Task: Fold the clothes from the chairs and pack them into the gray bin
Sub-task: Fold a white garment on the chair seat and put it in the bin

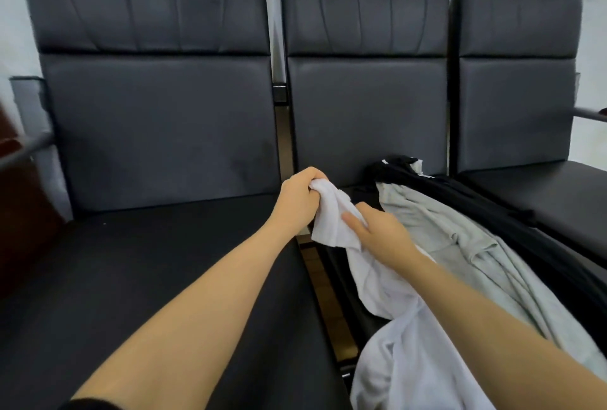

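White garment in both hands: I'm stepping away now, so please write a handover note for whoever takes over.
Left hand grips the bunched end of the white garment.
Right hand holds it lower down.
Gray garment and black garment lie unfolded on the middle chair.
Gray bin is not in view.
Done: nothing visibly folded.
Left: fold all three, pack them.

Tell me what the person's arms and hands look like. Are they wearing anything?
Both forearms are bare, and the left hand and right hand have no gloves, rings, watch or bracelets that show. The only clothing in sight is a dark sleeve edge high on the left arm, at the bottom of the picture.
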Demonstrator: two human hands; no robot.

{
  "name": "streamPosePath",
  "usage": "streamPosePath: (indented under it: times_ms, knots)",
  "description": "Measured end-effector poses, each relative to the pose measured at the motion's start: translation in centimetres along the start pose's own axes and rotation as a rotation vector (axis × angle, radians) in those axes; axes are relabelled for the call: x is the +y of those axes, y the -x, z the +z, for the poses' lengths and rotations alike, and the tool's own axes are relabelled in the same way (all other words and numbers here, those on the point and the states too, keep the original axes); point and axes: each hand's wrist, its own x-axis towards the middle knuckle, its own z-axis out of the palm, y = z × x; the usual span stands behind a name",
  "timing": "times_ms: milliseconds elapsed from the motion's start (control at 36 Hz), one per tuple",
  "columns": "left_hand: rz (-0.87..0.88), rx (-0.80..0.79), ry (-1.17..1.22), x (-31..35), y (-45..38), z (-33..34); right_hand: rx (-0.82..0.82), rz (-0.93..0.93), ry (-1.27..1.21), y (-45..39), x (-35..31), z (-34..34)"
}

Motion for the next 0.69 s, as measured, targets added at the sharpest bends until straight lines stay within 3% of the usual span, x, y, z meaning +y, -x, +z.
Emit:
streamPosePath:
  times_ms: [222, 528, 694]
  knots:
    - [0.014, 0.141, -0.231, 0.5, 1.2, -5.5, 0.062, -0.037, 0.066, -1.7, -7.2, -0.9]
    - [0.045, 0.305, -0.524, -4.5, 5.4, -15.8, -0.052, -0.105, 0.080, -4.5, -19.2, 3.5]
    - [-0.091, 0.365, -0.348, -8.6, 7.1, -21.0, -0.033, -0.173, -0.005, -6.5, -25.0, 7.5]
